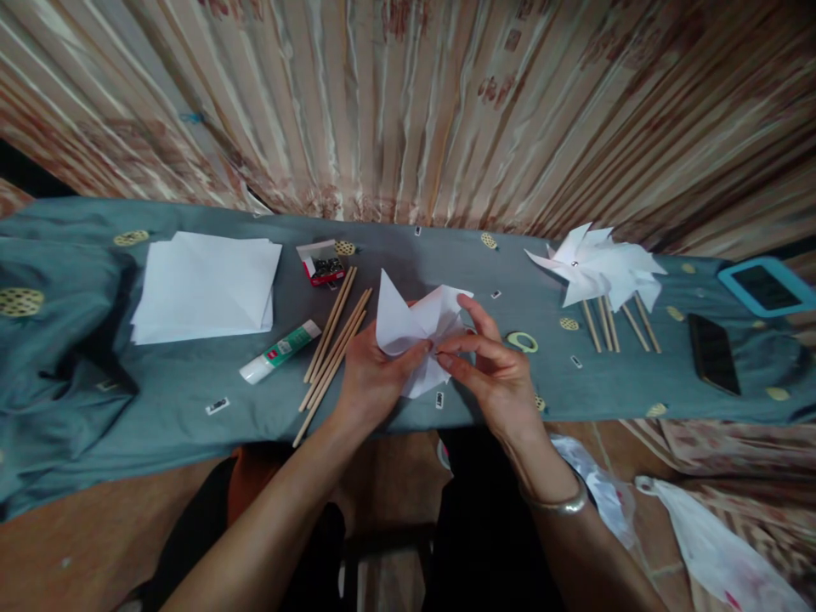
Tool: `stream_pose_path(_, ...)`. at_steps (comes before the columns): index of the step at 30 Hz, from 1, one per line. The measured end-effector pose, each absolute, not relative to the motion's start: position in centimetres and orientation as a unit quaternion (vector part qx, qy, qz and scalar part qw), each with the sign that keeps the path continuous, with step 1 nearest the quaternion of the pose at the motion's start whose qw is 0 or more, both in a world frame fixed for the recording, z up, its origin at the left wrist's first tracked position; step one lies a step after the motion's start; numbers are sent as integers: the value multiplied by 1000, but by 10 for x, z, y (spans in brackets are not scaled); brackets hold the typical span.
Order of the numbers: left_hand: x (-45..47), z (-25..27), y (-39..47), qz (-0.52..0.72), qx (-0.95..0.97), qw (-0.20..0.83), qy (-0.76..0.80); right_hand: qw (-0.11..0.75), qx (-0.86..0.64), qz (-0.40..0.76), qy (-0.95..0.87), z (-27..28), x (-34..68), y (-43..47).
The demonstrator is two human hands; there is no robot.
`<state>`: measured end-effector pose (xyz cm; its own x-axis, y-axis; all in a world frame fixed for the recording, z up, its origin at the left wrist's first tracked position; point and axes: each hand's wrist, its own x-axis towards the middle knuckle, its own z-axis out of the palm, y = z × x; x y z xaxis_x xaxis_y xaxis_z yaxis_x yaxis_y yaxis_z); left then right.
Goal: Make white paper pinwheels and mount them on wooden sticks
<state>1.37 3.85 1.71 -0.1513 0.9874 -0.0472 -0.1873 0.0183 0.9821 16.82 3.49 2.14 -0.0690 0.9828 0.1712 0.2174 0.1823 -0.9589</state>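
A white paper pinwheel (399, 319) is held over the middle of the cloth, its corners curled in toward the centre. My left hand (373, 374) grips it from the left, the thumb pressed on the folded points. From the right, my right hand (494, 365) has its thumb and fingertips closed at the pinwheel's centre; whether a small pin is between them I cannot make out. Just left of my left hand lie several wooden sticks (335, 361). A glue stick (280, 352) is beside them, and a small red box of pins (323, 265) stands open behind.
A stack of white paper (207, 285) lies at the left. Finished pinwheels (590, 263) on sticks are piled at the right, near a black phone (714, 355) and a blue-framed device (768, 286). A yellow-green ring (523, 342) sits right of my right hand. Curtains (408, 110) hang behind.
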Motion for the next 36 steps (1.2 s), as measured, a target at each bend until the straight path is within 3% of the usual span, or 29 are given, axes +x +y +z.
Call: stream_pose_path(36,9,17,37,562,417,510,500,476,-500,465,-554,18,164,36)
